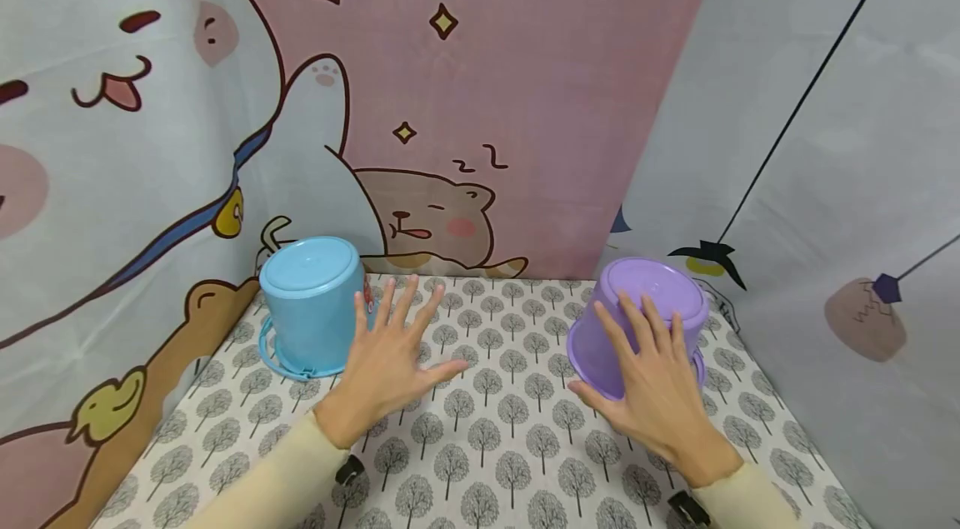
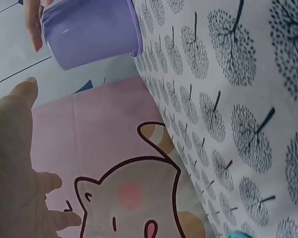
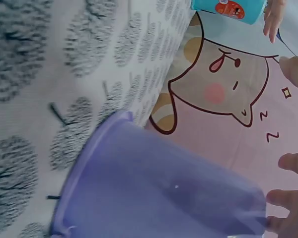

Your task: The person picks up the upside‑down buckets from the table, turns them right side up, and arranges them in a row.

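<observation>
A light-blue bucket [image 1: 311, 337] stands upside down at the left of the table, its base up and its handle lying by the rim. My left hand [image 1: 390, 371] is held just in front and to the right of it, fingers spread and holding nothing. On the right, a purple bucket [image 1: 600, 337], also upturned, is partly hidden behind my right hand [image 1: 660, 391]. That hand has its fingers spread too. In the right wrist view its fingertips [image 3: 275, 197] are close to the base end of the purple bucket [image 3: 164, 183]; whether they touch cannot be told.
Both buckets stand on a tablecloth [image 1: 487, 429] printed with grey trees. Behind it hangs a pink backdrop [image 1: 540, 96] with cartoon animals, and pale fabric [image 1: 847, 179] closes off the right side. Each wrist carries a small black device [image 1: 350, 471].
</observation>
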Motion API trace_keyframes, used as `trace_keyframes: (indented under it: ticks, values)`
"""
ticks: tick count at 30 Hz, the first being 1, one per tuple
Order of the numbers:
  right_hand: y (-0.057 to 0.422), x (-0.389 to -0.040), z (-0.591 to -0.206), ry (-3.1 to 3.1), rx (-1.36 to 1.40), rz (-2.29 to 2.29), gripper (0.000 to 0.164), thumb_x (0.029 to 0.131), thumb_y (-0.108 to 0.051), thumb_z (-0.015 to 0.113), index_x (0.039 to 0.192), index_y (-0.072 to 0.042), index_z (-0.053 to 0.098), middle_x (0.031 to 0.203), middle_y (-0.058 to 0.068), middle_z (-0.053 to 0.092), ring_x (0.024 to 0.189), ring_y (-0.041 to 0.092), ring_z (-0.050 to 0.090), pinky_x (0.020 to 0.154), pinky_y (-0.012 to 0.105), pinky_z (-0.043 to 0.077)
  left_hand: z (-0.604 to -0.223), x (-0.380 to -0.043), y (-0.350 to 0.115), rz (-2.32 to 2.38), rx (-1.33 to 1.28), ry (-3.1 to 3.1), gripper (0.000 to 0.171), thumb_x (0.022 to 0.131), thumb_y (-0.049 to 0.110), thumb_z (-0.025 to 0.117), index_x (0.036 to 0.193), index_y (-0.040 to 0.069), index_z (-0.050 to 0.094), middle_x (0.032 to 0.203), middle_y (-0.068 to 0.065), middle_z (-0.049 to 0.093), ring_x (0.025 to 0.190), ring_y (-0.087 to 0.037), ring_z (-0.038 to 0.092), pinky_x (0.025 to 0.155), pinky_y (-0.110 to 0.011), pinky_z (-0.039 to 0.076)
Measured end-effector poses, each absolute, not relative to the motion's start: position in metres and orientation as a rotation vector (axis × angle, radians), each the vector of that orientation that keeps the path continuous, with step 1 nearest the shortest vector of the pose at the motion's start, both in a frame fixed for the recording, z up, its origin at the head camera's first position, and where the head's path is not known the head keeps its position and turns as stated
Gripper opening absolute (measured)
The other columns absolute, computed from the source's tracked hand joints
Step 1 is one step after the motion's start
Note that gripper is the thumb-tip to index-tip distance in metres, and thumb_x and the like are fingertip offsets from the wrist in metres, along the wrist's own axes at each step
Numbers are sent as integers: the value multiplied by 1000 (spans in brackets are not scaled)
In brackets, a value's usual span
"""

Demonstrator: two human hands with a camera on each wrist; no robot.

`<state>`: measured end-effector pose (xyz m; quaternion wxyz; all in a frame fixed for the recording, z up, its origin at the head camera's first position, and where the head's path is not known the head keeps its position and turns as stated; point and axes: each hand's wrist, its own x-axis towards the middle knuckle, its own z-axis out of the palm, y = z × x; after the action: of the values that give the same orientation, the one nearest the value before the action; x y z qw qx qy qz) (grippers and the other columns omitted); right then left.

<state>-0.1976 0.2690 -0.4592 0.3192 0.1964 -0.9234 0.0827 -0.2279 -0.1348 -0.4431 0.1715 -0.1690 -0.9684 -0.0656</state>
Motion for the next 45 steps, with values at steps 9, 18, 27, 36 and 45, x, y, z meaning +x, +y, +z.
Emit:
trace_keyframes:
  ticks: [9,18,27,36,45]
  values:
    - [286,-187,-471,-2305,473,303,109,104,-94,47,176,-12,51,177,35,47,161,66,44,128,93,37,-455,-234,-119,-256,-538,-2782,114,99,99,54,188,37,17,197,-11,10,183,-48,11,142,-86,-3]
    - [302,-179,-488,-2188,355,461,99,110,-77,58,155,11,59,151,44,55,133,64,58,88,85,63,-465,-238,-97,-329,-606,-2853,108,103,96,50,188,41,14,197,-7,11,183,-47,11,141,-87,0]
    - [323,-183,-494,-2363,148,580,68,86,-28,101,127,7,61,126,31,61,105,42,65,66,40,58,-497,-261,-82,-491,-703,-2842,108,102,101,41,188,39,18,197,-10,17,182,-47,20,144,-84,2]
    - [346,-182,-497,-2664,-151,718,88,100,-59,91,141,8,52,133,32,58,100,41,69,62,32,52,-489,-257,-57,-489,-806,-2940,102,106,92,49,188,41,16,197,-7,20,181,-46,25,143,-85,10]
    - [369,-188,-502,-2806,-81,656,120,98,-65,89,162,24,41,151,49,48,110,54,67,71,57,67,-498,-272,-27,-484,-896,-2950,105,107,88,54,189,34,16,195,-11,25,177,-50,36,142,-87,14]
